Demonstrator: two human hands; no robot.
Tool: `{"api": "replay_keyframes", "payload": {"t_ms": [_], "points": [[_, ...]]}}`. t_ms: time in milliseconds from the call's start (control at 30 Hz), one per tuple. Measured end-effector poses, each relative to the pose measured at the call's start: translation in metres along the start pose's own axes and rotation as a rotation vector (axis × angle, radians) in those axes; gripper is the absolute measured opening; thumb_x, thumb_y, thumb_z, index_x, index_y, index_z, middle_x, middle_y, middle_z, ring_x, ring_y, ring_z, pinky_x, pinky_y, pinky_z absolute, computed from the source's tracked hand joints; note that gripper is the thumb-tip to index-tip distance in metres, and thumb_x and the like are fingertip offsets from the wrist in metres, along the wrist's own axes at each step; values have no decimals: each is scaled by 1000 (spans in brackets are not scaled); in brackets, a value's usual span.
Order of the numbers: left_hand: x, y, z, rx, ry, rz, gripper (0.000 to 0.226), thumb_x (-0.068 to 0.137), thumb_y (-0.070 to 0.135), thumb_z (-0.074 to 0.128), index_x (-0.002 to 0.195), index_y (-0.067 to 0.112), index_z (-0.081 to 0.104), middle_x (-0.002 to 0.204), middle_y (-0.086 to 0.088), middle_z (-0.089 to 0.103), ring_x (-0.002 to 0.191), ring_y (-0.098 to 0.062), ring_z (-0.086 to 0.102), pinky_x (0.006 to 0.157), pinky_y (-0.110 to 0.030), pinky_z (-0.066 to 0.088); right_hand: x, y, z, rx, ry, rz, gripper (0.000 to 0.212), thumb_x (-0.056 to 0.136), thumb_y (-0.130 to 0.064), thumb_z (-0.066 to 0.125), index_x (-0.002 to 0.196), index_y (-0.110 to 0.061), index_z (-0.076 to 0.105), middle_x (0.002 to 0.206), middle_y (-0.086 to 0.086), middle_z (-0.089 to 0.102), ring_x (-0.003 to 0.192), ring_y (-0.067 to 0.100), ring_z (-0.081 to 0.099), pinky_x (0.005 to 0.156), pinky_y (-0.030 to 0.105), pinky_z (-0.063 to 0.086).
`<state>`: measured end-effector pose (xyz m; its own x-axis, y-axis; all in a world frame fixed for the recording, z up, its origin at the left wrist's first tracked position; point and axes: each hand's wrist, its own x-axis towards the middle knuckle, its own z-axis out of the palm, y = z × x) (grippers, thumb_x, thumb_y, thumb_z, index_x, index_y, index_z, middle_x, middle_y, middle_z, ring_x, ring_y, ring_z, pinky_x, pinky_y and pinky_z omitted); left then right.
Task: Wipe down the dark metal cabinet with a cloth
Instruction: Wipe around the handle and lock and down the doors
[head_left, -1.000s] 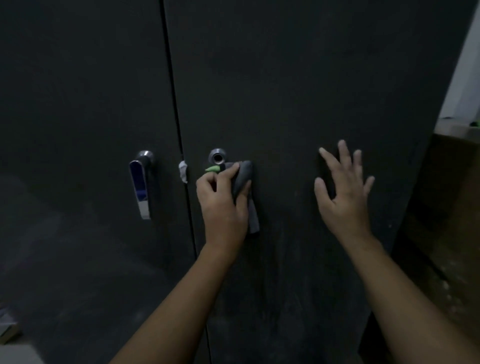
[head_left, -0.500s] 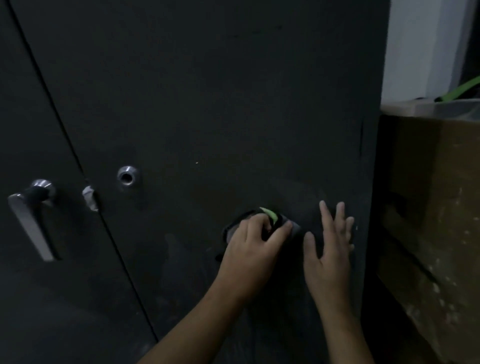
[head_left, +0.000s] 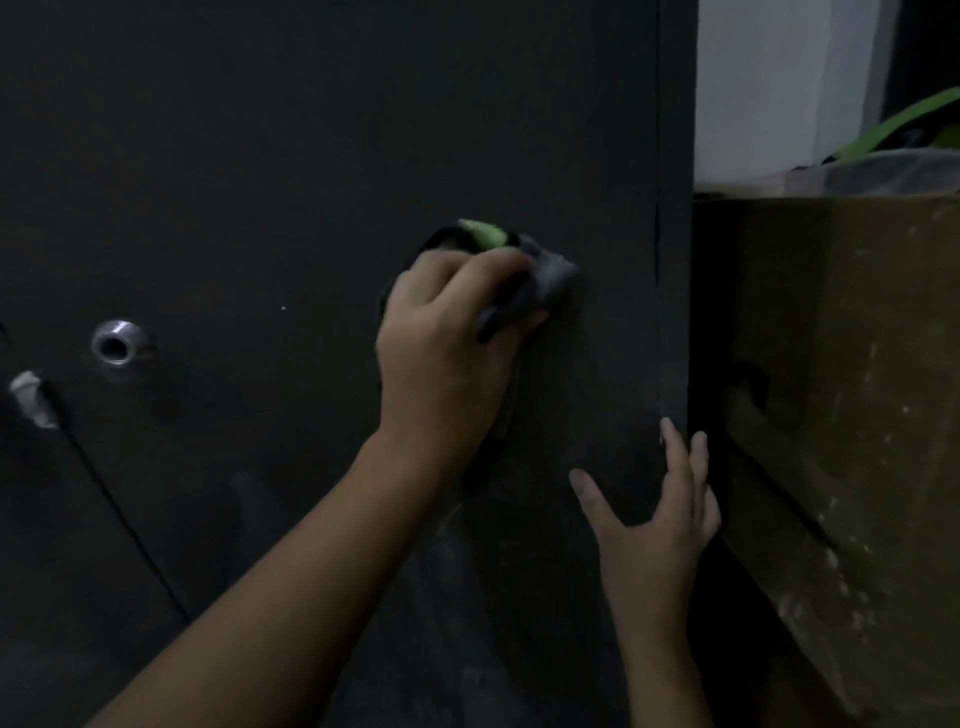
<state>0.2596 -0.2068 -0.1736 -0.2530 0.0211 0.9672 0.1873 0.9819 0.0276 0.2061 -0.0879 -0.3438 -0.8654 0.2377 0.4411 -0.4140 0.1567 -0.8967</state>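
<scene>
The dark metal cabinet (head_left: 260, 156) fills most of the view, its right door facing me. My left hand (head_left: 447, 343) is shut on a dark grey cloth (head_left: 550, 275) with a green patch, pressing it flat against the right door, to the right of the door's middle. My right hand (head_left: 654, 530) rests open, fingers spread, on the door's lower right part near the cabinet's right edge. A round silver lock (head_left: 117, 345) sits on the door at the left.
A scrap of pale tape (head_left: 31, 397) sticks at the seam between the doors. A worn brown box or cabinet (head_left: 841, 415) stands close against the right side, with a clear container (head_left: 883, 171) and green leaf on top. A white wall rises behind it.
My left hand has slid the cloth from beside the lock rightward across the door, then upward. My right hand has dropped lower toward the door's right edge. The view has shifted right.
</scene>
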Motion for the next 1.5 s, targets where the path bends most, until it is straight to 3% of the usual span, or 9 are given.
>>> {"api": "replay_keyframes", "payload": {"t_ms": [200,333,433,700,867,967,1100,1200,1500], "points": [[-13,30,51,4,-190,265,29,87,15,71,116,12,71,93,-9,63,85,-26,57,80,-29,40,11,30,-11,250,-85,150,85,67,-58,80,142,-43,43,147,-9,49,137,12,44,111,47,41],[-54,29,69,-5,-352,436,43,84,8,71,127,10,66,109,-11,67,98,-29,62,91,-38,48,17,44,-27,510,-219,181,72,85,13,62,136,-37,54,137,-10,60,131,9,53,107,35,45],[-81,21,68,35,-498,507,55,85,16,71,138,16,56,131,-9,61,117,-25,57,96,-40,50,19,43,-44,612,-250,186,75,79,27,45,130,-26,59,127,-10,67,125,8,58,92,15,50],[-22,42,83,40,-391,612,32,90,13,54,118,13,68,126,-15,65,111,-34,62,91,-46,49,15,41,-40,747,-174,198,57,85,10,47,134,-15,58,130,0,66,122,14,60,85,18,52],[-38,48,94,37,-503,604,40,84,14,59,124,18,66,131,-9,63,116,-28,60,95,-40,45,17,43,-45,722,-141,205,62,81,13,42,131,-20,58,119,-9,71,116,11,63,82,17,51],[-72,42,91,55,-581,650,41,87,19,45,121,22,67,130,-6,64,114,-24,61,91,-34,40,14,43,-49,724,-47,209,65,72,-6,47,134,-25,54,127,-2,67,120,13,61,87,23,49],[-117,21,78,82,-665,699,40,88,20,43,118,24,69,131,-2,64,114,-21,62,89,-33,50,0,48,-41,455,84,59,68,69,-14,52,134,-35,52,137,-5,53,126,14,51,100,39,42],[-133,-3,54,84,-657,697,35,92,19,48,119,23,68,131,-3,64,116,-21,62,92,-34,48,-11,46,-27,281,45,-130,64,75,-19,53,139,-21,50,141,0,46,129,18,47,104,40,42],[-135,-72,-48,189,-312,251,24,89,21,64,114,23,64,113,-10,65,96,-29,58,81,-35,41,-51,21,19,6,-79,-268,68,78,-27,53,145,-17,46,164,5,17,151,25,18,110,59,37]]}}
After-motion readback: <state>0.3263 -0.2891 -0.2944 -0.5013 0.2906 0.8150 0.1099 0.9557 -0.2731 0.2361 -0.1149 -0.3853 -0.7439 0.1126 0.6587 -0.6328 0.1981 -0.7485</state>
